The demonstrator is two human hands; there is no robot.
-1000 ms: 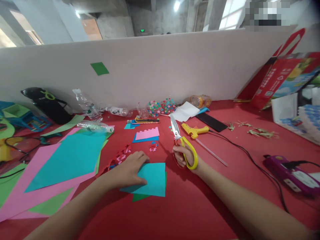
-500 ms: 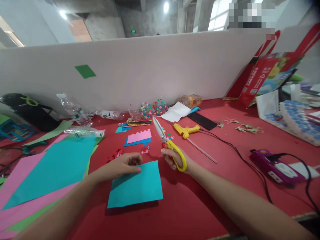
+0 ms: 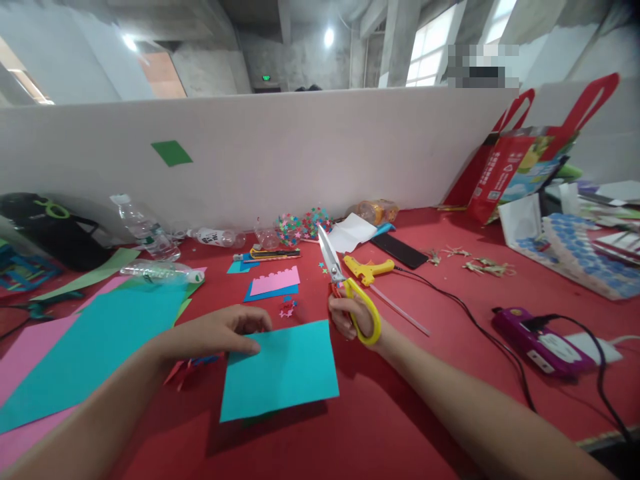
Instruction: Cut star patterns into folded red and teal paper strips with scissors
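Observation:
A rectangular sheet of turquoise paper (image 3: 281, 375) is pinched at its upper left edge by my left hand (image 3: 235, 330), thumb on top and fingers behind. The sheet hangs slightly above the red table, casting a shadow. My right hand (image 3: 353, 315) grips scissors (image 3: 367, 310) with yellow handles, their blades pointing up and away from me. The blades look closed and stay apart from the paper, to the right of its upper corner. Small red and blue paper scraps (image 3: 186, 370) lie beneath my left forearm.
Large turquoise and pink sheets (image 3: 115, 333) cover the left side, with plastic bottles (image 3: 150, 230) behind. A yellow glue gun (image 3: 369, 269), a black phone (image 3: 400, 249) and a purple power strip (image 3: 543, 341) with cables lie right. A white partition (image 3: 300, 153) closes off the back.
The turquoise sheet has moved slightly right, and my left hand's grip sits further left on it. My right hand with the scissors has shifted a little right. The camera view has tilted up slightly.

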